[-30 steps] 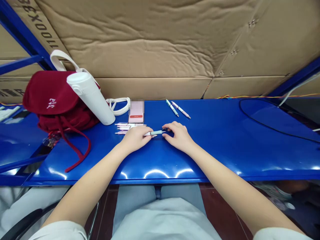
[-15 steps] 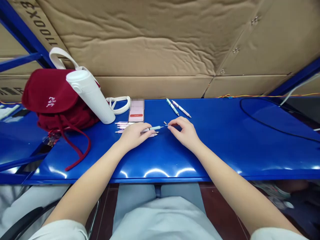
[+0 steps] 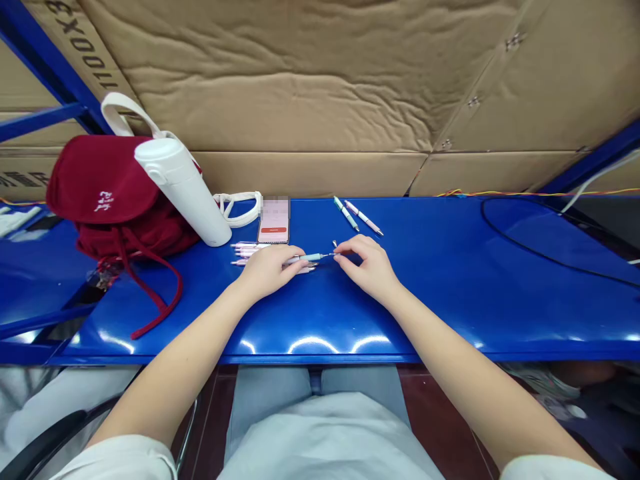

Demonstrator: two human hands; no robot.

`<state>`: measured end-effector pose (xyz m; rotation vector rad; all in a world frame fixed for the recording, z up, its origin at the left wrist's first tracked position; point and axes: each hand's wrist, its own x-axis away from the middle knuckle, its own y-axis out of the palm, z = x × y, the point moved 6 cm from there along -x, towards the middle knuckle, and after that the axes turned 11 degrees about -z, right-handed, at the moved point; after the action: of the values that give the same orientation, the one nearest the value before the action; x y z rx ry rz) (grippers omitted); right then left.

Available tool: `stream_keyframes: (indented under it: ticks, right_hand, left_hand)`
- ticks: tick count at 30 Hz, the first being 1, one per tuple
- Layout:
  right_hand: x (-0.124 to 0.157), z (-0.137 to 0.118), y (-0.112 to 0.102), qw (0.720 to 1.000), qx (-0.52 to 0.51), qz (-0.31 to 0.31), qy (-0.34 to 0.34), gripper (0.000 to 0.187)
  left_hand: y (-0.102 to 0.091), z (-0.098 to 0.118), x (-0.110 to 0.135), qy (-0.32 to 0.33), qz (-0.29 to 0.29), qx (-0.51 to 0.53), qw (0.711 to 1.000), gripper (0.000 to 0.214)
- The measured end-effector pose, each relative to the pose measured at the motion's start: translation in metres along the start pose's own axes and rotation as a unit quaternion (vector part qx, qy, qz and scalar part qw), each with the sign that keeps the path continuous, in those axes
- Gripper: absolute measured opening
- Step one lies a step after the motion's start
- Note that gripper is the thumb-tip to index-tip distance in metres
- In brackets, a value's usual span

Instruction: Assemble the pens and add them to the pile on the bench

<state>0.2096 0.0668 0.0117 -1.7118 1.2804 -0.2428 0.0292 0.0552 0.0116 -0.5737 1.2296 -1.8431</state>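
My left hand [image 3: 273,269] rests on the blue table [image 3: 450,287] with its fingers closed round a pale green pen [image 3: 311,257] that points right. My right hand [image 3: 369,265] pinches at the pen's thin tip, fingertips together on a small part I cannot make out. Several pink pens [image 3: 249,249] lie just behind my left hand. Two more pens [image 3: 356,215], one green and one pink, lie side by side farther back.
A phone [image 3: 274,222] lies flat behind the pink pens. A white bottle [image 3: 184,190] leans against a red bag [image 3: 113,197] at the left, beside a white strap [image 3: 239,205]. A black cable [image 3: 540,250] loops on the right. Cardboard forms the back wall.
My right hand drew back from the pen's end, baring a thin tip, and now pinches at that tip again. The left hand has held the pen in place.
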Motion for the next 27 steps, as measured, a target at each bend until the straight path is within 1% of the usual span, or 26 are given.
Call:
stream_keyframes:
  ticks: [3,8,16,23,27]
  right_hand:
    - [0.000,0.000,0.001,1.000,0.001,0.000,-0.003,0.006]
    - [-0.001,-0.002,0.006,1.000,0.011,-0.021,-0.008,0.007]
    - [0.000,0.001,0.001,0.999,0.030,-0.028,-0.007,0.009]
    - [0.000,-0.003,0.010,0.998,0.044,-0.054,-0.007,0.009]
    - [0.000,-0.009,0.014,0.996,0.052,-0.071,-0.021,0.011]
  left_hand:
    - [0.000,0.001,0.000,0.005,0.005,-0.007,1.000,0.028]
    - [0.002,0.001,-0.001,0.004,0.004,-0.011,1.000,0.027]
    - [0.000,0.000,0.000,0.002,0.023,-0.022,0.999,0.030]
    - [0.003,0.000,0.000,0.006,0.019,-0.030,0.999,0.027]
    - [0.005,0.004,0.000,0.018,0.014,-0.045,0.999,0.025]
